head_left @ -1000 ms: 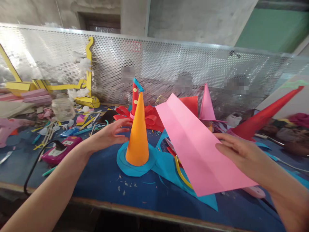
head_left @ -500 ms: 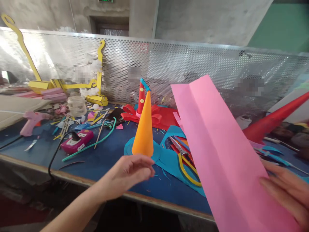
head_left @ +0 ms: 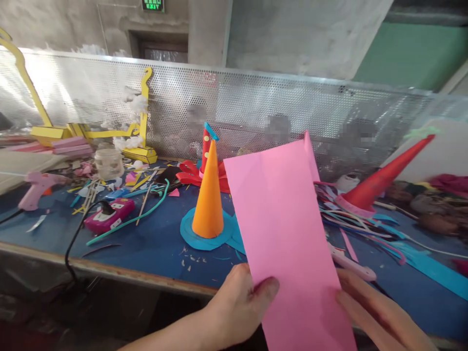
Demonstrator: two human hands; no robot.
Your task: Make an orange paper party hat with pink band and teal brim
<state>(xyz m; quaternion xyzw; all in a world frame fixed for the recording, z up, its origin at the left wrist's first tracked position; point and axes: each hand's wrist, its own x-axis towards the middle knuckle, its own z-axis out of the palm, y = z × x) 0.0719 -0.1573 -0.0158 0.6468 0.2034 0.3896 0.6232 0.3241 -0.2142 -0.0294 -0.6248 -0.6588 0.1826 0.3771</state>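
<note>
A long pink sheet (head_left: 285,214) stands upright before me, its far right corner curled over. My left hand (head_left: 244,297) grips its left edge, thumb on the front face. At the right edge my right hand (head_left: 376,307) holds the same sheet, its fingers partly behind it. Left of the sheet, an orange cone (head_left: 208,204) stands on a round blue piece (head_left: 188,229). Behind the cone is a red cone with yellow dots (head_left: 205,144) and red loops (head_left: 188,173) round its base.
A pink glue gun (head_left: 36,190) and magenta power strip (head_left: 109,215) lie left, near a jar (head_left: 108,163) and scraps. Yellow frames (head_left: 144,117) stand behind. At the right are a red cone (head_left: 387,175), strips and another pink-handled tool (head_left: 354,267).
My left hand has moved right and taken hold of the pink sheet. The sheet has shifted left and turned its flat face to me, covering the scissors. The view has turned slightly right.
</note>
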